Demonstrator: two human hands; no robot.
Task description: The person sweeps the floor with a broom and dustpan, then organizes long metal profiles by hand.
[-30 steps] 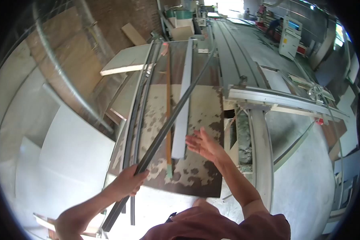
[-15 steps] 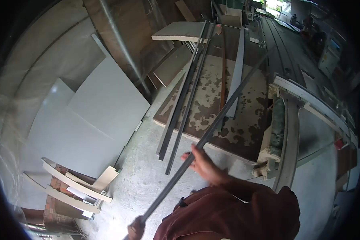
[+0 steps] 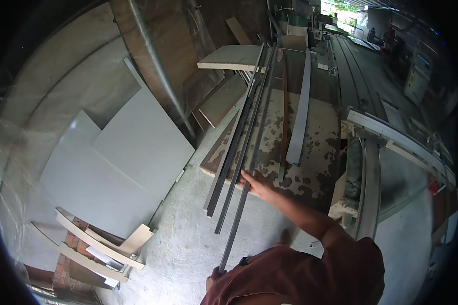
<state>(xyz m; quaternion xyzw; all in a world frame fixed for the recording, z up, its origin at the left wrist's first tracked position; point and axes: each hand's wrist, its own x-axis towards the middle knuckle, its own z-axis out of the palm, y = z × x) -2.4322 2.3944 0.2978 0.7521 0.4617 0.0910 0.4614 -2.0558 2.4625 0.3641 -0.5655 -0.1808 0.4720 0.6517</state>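
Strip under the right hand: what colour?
Dark grey, the long strip; the head view, the only one, shows it.

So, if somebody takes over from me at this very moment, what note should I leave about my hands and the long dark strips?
Right hand: lies open on the third dark strip, near the front edge of the worn board.
Left hand: at that strip's near end, mostly hidden by the shirt; grip cannot be told.
Things: two dark strips lie side by side on the board, ends overhanging the floor. A grey slat and a thin wooden strip lie further right.
Done: two strips laid down.
Left: probably settle the third beside them and let go.
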